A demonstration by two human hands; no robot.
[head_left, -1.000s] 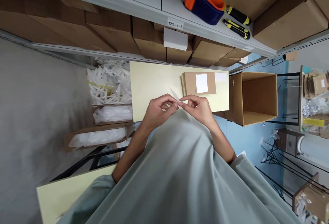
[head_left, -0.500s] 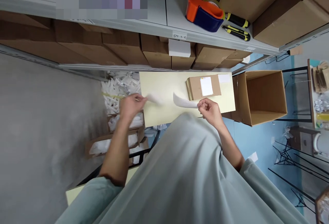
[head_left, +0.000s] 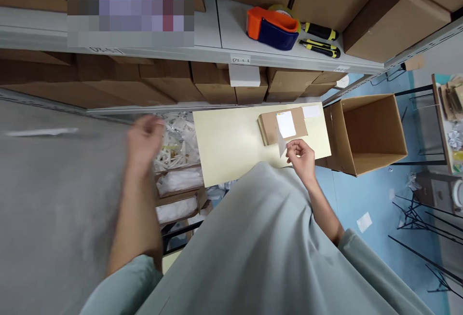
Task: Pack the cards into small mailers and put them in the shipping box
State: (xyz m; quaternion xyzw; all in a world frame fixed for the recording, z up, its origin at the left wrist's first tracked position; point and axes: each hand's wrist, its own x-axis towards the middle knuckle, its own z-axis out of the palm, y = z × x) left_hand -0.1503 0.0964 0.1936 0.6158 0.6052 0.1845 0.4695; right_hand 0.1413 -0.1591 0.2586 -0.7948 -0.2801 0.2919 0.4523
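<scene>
My right hand (head_left: 301, 157) pinches a small white label (head_left: 281, 142) between thumb and fingertips, held close to the near edge of a flat cardboard box (head_left: 266, 128). That box lies on the cream tabletop (head_left: 227, 146) and bears a white label (head_left: 286, 124) on top. My left hand (head_left: 144, 139) is out past the table's left side, smeared by motion, so its fingers cannot be made out. Farther left, apart from the hand, a blurred white paper strip (head_left: 41, 132) is in the air above the grey floor.
A heap of white scraps (head_left: 177, 141) lies left of the table. On the right stands a large open carton (head_left: 374, 134). The shelf ahead holds cartons, an orange and blue tape dispenser (head_left: 273, 28) and utility knives (head_left: 320, 40). Another white slip (head_left: 311, 111) lies beside the flat box.
My left hand has swung left off the table, and the white strip has left it and flies farther left. My right hand keeps its label, now turned more upright beside the box.
</scene>
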